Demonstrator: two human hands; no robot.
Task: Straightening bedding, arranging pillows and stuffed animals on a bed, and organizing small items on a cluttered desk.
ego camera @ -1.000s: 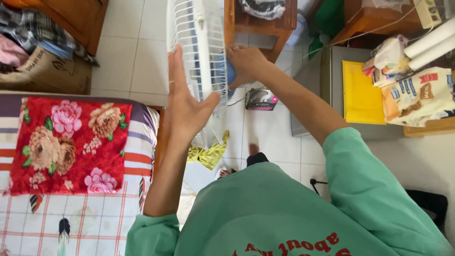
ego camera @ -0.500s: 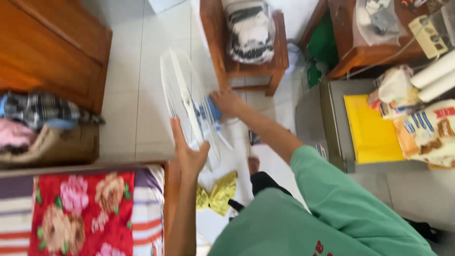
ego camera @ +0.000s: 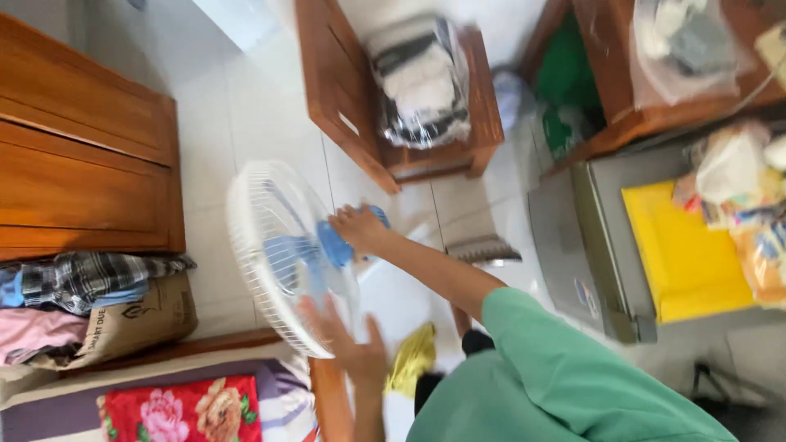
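Head view: left hand (ego camera: 354, 342) motion-blurred against fan (ego camera: 282, 254).

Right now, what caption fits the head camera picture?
Two hands, right hand and left hand, hold a white fan above the tiled floor.

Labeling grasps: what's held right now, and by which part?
A white fan. The right hand grips the blue motor housing behind the grille; the left hand, fingers spread and blurred, rests at the grille's lower rim.
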